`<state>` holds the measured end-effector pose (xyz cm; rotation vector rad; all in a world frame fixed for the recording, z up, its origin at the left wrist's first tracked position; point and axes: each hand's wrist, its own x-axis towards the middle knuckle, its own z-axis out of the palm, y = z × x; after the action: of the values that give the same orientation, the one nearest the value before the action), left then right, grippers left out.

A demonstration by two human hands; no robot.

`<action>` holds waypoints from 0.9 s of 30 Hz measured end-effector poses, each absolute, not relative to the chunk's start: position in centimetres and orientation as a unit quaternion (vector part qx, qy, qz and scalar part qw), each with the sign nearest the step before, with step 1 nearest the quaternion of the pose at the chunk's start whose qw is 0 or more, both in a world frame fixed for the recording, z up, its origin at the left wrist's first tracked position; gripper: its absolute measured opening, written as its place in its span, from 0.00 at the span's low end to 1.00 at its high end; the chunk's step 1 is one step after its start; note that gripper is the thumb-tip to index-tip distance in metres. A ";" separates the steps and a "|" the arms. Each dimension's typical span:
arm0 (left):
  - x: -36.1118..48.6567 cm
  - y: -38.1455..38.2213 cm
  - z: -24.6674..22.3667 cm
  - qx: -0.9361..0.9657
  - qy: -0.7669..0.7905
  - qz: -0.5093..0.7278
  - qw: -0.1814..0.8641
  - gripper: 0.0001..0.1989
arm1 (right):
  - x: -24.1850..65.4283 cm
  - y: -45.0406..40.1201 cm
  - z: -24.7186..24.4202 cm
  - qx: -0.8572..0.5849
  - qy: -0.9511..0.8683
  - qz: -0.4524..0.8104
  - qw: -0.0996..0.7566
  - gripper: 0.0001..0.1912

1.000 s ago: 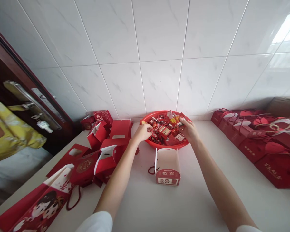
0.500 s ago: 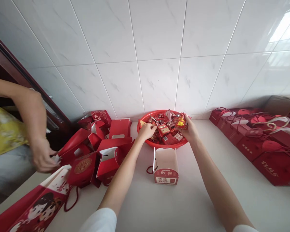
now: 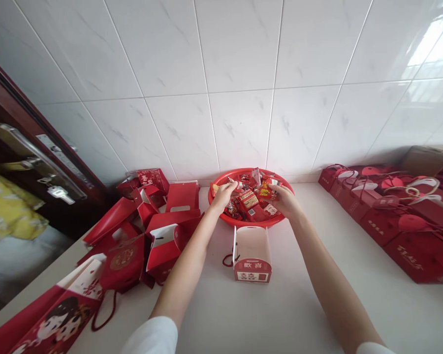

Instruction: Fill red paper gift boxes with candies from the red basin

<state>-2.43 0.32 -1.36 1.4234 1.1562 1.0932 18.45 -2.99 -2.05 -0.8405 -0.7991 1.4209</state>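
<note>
Over a red plastic basket of wrapped sweets, my right hand grips a red candy packet with yellow lettering. My left hand is closed at the basket's left side, its fingertips pinching a small red and white candy packet. Several other wrapped sweets lie between the two hands. In front of the basket stands an open red and white gift box with a dark red cord at its left; neither hand touches it.
Red boxes crowd the left of the white counter, with a long printed box nearer me. Red gift boxes with cords line the right. Behind is a tiled wall. A person in yellow clothing stands left by a door with keys.
My right hand has moved left over the basket with its packet. My left hand has risen slightly with a small packet showing at its fingertips. The other person's arm has left the view.
</note>
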 end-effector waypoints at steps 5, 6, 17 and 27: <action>-1.2 -0.3 -1.6 0.630 0.379 0.413 0.537 0.20 | 17.3 -3.3 -1.9 -0.393 -0.381 0.600 0.584 0.12; -1.1 -0.3 -1.7 0.641 0.373 0.404 0.535 0.21 | 17.1 -3.4 -1.8 -0.395 -0.387 0.602 0.576 0.12; -0.9 -0.2 -2.0 0.745 0.370 0.387 0.397 0.25 | 16.6 -3.9 -2.1 -0.367 -0.445 0.591 0.565 0.19; -4.5 -1.2 0.0 0.813 0.484 0.076 0.314 0.10 | 16.9 -3.4 -2.1 -0.367 -0.374 0.581 0.623 0.16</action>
<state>-4.52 -1.19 0.02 2.1436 1.2746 0.2006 16.85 -3.42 -2.05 -0.8440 -0.8602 1.3336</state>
